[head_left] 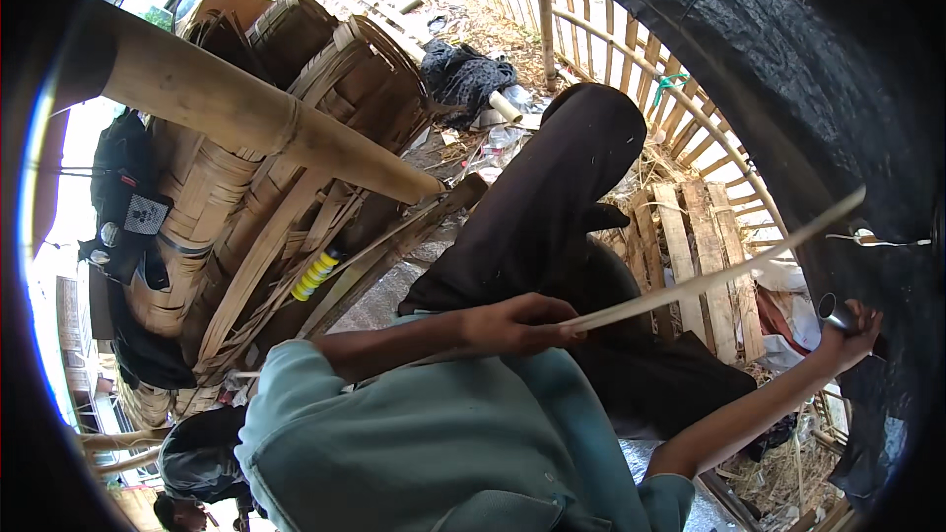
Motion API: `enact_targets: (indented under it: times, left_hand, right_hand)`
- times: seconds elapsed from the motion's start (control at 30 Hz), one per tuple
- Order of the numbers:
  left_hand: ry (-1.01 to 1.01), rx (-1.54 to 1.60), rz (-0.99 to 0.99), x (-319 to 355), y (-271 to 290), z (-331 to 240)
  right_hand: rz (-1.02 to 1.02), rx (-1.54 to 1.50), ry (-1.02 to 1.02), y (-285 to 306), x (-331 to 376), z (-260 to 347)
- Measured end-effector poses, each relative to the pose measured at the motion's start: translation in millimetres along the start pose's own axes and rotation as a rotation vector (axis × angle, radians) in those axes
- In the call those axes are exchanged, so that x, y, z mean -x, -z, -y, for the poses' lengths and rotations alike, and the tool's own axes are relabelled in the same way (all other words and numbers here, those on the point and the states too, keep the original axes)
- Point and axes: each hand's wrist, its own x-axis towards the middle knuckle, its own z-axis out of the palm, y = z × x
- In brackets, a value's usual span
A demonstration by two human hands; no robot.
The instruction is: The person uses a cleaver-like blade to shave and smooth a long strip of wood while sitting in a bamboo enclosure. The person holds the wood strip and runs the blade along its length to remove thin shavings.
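Note:
My left hand (pixel 522 323) is closed around one end of a long pale bamboo strip (pixel 705 281). From there the strip rises to the right in front of my dark trousers, its far end up in the air. Out at the right, the fingers of my right hand (pixel 855 337) wrap round a shiny metal cylinder (pixel 836 311) with an open round end, perhaps a cup or a piece of pipe. The cylinder stays apart from the strip, and its lower part is hidden by my fingers.
A thick bamboo pole (pixel 227 103) slants across the upper left, before woven bamboo baskets (pixel 370 79). A yellow-handled tool (pixel 315 277) rests among strips. Wooden slats (pixel 702 266), a bamboo fence (pixel 631 54) and black sheeting (pixel 749 30) stand right. Another person (pixel 192 507) is at lower left.

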Motion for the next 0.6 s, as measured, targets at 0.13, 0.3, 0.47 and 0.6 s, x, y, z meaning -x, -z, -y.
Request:
enact_targets:
  times: [0.13,0.3,0.47,0.6]
  left_hand:
    - [0.006,0.041,-0.112,35.3,21.8,-17.6]
    - [-0.151,0.199,-0.324,38.8,41.2,-24.5]
    - [-0.239,0.160,-0.375,15.6,62.2,-39.1]
    - [-0.245,0.133,-0.368,-27.3,78.5,-61.7]
  right_hand:
    - [-0.025,-0.011,0.021,-11.9,7.4,-9.1]
    - [-0.026,0.016,0.048,-21.2,19.2,-17.0]
    - [-0.083,0.253,0.130,-57.5,48.3,-43.3]
    - [-0.189,0.476,0.129,-89.6,67.9,-82.6]
